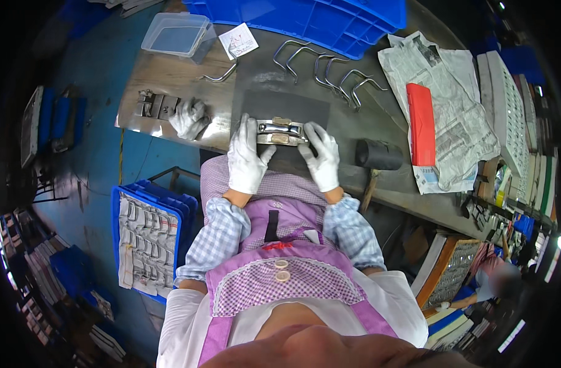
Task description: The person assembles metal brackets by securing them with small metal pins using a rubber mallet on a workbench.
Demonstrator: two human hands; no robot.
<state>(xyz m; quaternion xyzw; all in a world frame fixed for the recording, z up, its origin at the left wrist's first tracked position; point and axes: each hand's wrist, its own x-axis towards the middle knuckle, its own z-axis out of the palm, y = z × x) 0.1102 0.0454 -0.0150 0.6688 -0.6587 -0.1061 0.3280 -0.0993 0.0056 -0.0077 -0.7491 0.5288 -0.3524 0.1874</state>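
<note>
My left hand (246,154), in a white glove, is at the left end of a metal fixture (282,140), its fingers along the side and its thumb at the near corner. A curved chrome handle (280,129) lies in the fixture. My gloved right hand (322,157) grips the right end with bent fingers. The fixture rests near the table's front edge by a dark mat (311,109). To the right is a hammer with a thick black head (378,154) and a wooden handle. A crumpled grey-white glove (189,119) lies to the left.
Several bent chrome rods (327,70) lie at the back, before a blue crate (305,21). A clear tub (177,35), a paper slip (238,41) and a metal block (156,104) are left. A red case (421,124) lies on newspaper (455,116). A blue crate (181,202) holds chrome parts.
</note>
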